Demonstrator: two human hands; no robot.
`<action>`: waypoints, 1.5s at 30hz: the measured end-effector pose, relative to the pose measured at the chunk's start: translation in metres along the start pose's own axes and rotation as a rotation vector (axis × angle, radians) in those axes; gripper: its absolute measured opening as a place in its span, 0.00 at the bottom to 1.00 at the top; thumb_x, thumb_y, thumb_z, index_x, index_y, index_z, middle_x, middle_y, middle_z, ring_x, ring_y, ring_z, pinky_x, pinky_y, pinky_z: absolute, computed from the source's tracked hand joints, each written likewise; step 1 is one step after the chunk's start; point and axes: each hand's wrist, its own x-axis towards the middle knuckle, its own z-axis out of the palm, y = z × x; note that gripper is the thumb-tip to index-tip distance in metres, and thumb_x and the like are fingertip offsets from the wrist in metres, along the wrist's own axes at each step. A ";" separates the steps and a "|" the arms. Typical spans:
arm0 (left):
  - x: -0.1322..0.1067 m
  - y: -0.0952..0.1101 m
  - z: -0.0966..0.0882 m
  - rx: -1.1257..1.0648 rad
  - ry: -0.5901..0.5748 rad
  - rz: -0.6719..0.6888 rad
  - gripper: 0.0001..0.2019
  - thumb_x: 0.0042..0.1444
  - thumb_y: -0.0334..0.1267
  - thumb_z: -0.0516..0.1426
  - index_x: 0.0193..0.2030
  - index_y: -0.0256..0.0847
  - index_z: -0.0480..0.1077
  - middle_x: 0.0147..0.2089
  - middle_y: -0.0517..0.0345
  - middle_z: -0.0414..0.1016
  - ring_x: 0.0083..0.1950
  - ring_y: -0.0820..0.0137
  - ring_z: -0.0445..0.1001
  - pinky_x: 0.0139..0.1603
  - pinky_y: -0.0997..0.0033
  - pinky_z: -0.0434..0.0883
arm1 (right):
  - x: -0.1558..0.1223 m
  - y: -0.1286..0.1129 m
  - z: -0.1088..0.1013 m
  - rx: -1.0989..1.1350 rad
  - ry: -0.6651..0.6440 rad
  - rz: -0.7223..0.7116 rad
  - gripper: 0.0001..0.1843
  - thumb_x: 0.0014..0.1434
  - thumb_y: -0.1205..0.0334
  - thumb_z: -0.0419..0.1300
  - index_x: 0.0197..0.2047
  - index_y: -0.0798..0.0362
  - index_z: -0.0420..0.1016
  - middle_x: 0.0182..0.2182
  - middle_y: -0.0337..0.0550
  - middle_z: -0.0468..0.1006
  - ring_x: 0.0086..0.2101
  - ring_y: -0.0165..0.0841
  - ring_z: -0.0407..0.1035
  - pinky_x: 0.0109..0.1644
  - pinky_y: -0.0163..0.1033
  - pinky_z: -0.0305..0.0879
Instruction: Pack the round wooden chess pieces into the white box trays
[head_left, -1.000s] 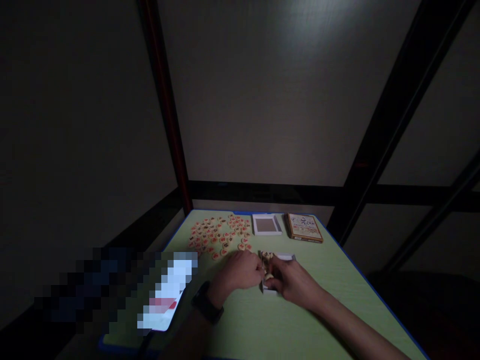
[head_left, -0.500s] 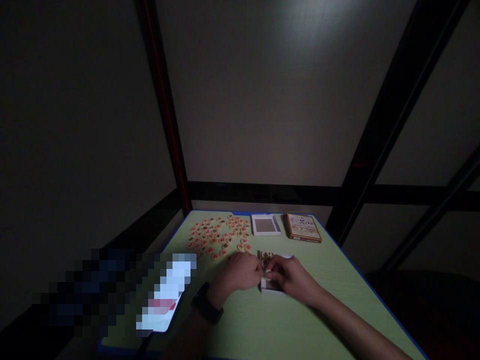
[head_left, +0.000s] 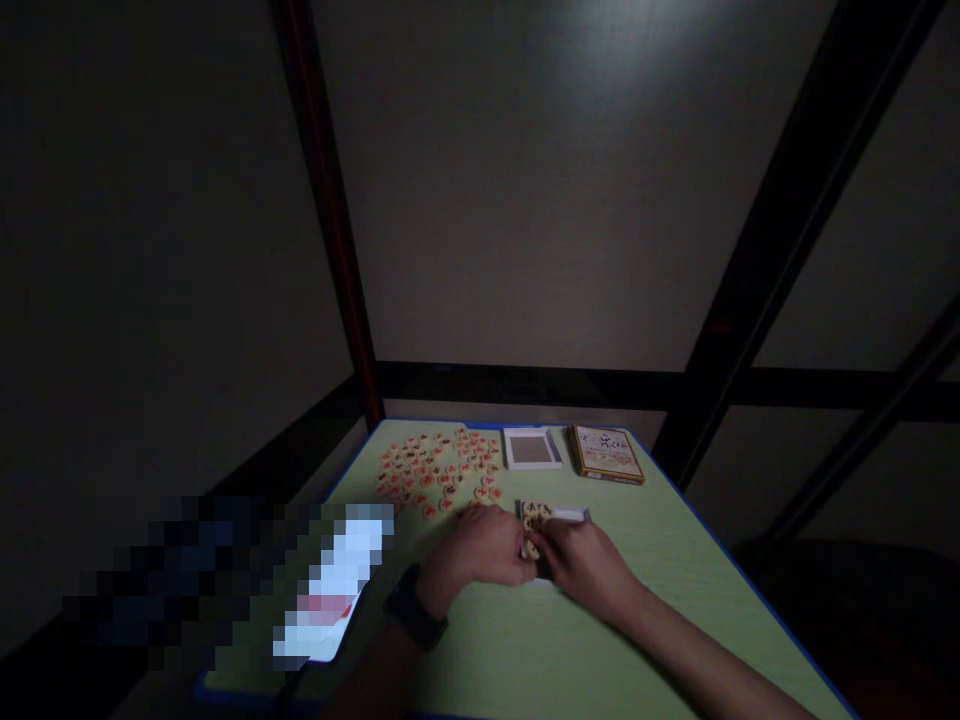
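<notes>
A small white box [head_left: 571, 515] lies near the middle of the green table, with several round Chinese chess pieces [head_left: 538, 512] in rows along its left side. My right hand [head_left: 589, 562] reaches over the box from the right, its thumb and fingers pinched at a chess piece [head_left: 532, 548] low in the left row. On the box's left edge rests my left hand [head_left: 487, 545], back upward, with the fingers curled closed. What those fingers hold, if anything, is hidden. A dark watch [head_left: 414, 607] is on the left wrist.
Many loose chess pieces [head_left: 420, 470] with red or dark characters spread over the table's [head_left: 675, 620] back left. An open white tray [head_left: 531, 465] and a printed box [head_left: 606, 455] lie at the back. A lit, blurred screen [head_left: 337, 585] is at the left front.
My right hand has lowered into the box, bringing the chess piece down into the left row. My left hand has shifted slightly toward the box and covers its lower left corner.
</notes>
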 end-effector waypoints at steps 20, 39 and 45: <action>0.005 -0.006 0.012 -0.021 0.023 -0.004 0.24 0.54 0.58 0.53 0.26 0.40 0.77 0.28 0.47 0.78 0.32 0.63 0.75 0.34 0.68 0.65 | 0.002 0.010 -0.004 -0.042 -0.069 -0.119 0.09 0.55 0.61 0.58 0.32 0.52 0.80 0.34 0.48 0.83 0.35 0.38 0.75 0.36 0.36 0.59; 0.003 -0.003 0.005 -0.034 -0.019 -0.022 0.25 0.52 0.60 0.54 0.28 0.39 0.78 0.30 0.46 0.80 0.33 0.62 0.76 0.33 0.69 0.64 | 0.005 0.015 0.005 -0.013 -0.053 -0.132 0.08 0.54 0.60 0.60 0.29 0.52 0.79 0.30 0.46 0.82 0.31 0.36 0.74 0.32 0.36 0.56; 0.001 -0.002 0.001 -0.026 -0.022 -0.005 0.25 0.54 0.58 0.52 0.26 0.39 0.78 0.27 0.48 0.78 0.30 0.65 0.74 0.31 0.69 0.63 | 0.002 0.017 -0.008 0.129 -0.045 -0.106 0.07 0.52 0.58 0.64 0.26 0.51 0.76 0.26 0.40 0.80 0.29 0.32 0.71 0.31 0.34 0.54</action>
